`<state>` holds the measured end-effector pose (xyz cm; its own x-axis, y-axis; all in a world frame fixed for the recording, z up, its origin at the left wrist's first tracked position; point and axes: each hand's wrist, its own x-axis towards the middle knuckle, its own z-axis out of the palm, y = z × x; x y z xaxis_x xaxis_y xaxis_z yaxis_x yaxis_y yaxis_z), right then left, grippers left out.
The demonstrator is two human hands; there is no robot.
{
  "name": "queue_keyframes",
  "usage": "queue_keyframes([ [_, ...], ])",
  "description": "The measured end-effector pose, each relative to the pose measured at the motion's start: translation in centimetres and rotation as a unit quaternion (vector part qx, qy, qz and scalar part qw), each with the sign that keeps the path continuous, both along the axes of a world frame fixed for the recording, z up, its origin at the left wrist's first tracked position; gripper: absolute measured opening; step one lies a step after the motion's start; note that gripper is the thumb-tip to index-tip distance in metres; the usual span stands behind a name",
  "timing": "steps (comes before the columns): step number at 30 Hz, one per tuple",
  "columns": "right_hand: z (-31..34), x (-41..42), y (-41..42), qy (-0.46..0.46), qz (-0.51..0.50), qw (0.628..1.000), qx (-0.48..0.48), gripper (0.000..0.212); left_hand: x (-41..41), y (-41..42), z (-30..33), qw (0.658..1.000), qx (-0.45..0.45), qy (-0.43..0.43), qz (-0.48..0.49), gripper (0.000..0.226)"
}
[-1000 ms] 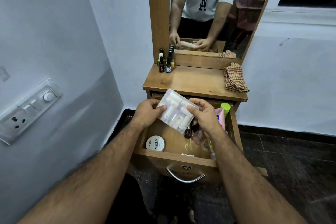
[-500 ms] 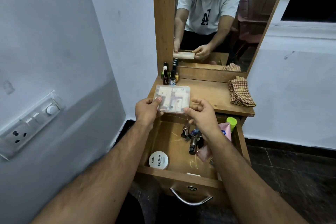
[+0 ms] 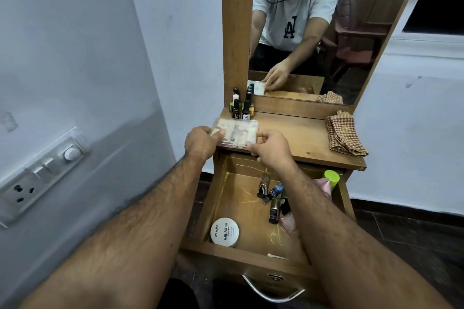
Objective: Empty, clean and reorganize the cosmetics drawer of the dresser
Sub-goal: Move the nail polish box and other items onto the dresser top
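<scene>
Both hands, left hand (image 3: 200,144) and right hand (image 3: 272,150), pinch the clear box (image 3: 236,133) in their fingers; set it flat on the tabletop (image 3: 296,133), beside the little bottles (image 3: 241,108).

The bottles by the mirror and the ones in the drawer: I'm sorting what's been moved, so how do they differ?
The bottles by the mirror stand upright in a tight cluster on the dresser top; the bottles in the drawer lie on their sides, scattered at angles. The first group is fully in view, while the right forearm partly hides the second. Both are small, mostly dark-capped cosmetic bottles.
</scene>
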<state>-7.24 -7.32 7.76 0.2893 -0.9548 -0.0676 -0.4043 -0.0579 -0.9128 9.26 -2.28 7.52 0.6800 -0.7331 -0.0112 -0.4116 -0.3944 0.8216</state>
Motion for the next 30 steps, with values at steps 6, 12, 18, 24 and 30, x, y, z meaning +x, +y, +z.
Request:
queue_keyframes([
  [6,-0.2,0.4,0.2,0.055,-0.014,0.998,-0.037,0.042,0.0,0.3,0.1,1.000,-0.001,0.012,-0.005,0.054],
  [12,0.1,0.5,0.6,0.094,-0.010,0.993,-0.067,0.040,0.0,0.6,0.2,0.999,0.020,0.005,-0.039,0.056],
  [18,0.1,0.2,1.2,0.077,-0.017,0.993,-0.091,0.046,0.3,1.2,-0.3,1.000,0.011,0.001,-0.027,0.064],
  [24,-1.1,-1.1,4.3,0.032,-0.075,0.981,-0.179,0.007,-2.7,4.9,-1.6,0.979,-0.101,-0.172,0.028,0.028],
  [30,-5.3,-2.2,7.9,0.128,0.026,0.983,-0.128,0.019,-5.3,8.0,-3.7,0.966,-0.003,-0.228,-0.119,0.017],
])
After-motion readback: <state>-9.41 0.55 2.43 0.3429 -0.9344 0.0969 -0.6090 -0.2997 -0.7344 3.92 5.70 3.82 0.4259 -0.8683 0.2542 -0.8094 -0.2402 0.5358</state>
